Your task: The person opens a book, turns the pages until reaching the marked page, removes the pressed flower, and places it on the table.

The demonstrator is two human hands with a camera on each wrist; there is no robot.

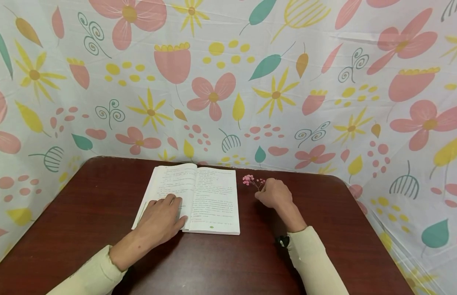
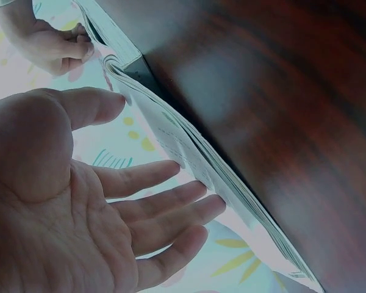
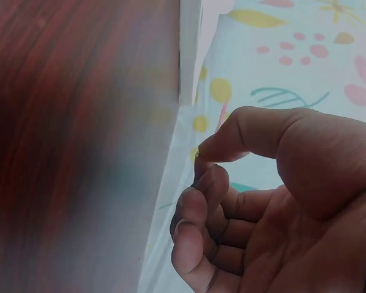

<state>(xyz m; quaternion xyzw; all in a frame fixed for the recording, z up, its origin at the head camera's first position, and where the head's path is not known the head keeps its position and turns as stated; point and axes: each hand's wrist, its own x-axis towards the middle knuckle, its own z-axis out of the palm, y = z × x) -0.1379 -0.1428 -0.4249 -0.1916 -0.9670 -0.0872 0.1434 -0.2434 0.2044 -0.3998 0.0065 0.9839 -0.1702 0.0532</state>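
An open book [image 1: 215, 200] with printed pages lies on the dark red table. My left hand [image 1: 159, 219] rests on its left page; the left wrist view shows the fingers straight, their tips touching the paper of the book [image 2: 189, 149]. To the right of the book, my right hand [image 1: 274, 193] pinches the thin stem of a small sprig of pink flowers [image 1: 248, 179] between thumb and forefinger. The blossoms point left, toward the book's right edge. In the right wrist view the right hand [image 3: 232, 195] has its fingers curled, and most of the sprig is hidden.
The wooden table [image 1: 221, 266] has rounded far corners. Behind it and along both sides hangs a white cloth [image 1: 228, 82] printed with flowers and leaves. A dark object [image 1: 282, 241] sits at the right sleeve's cuff.
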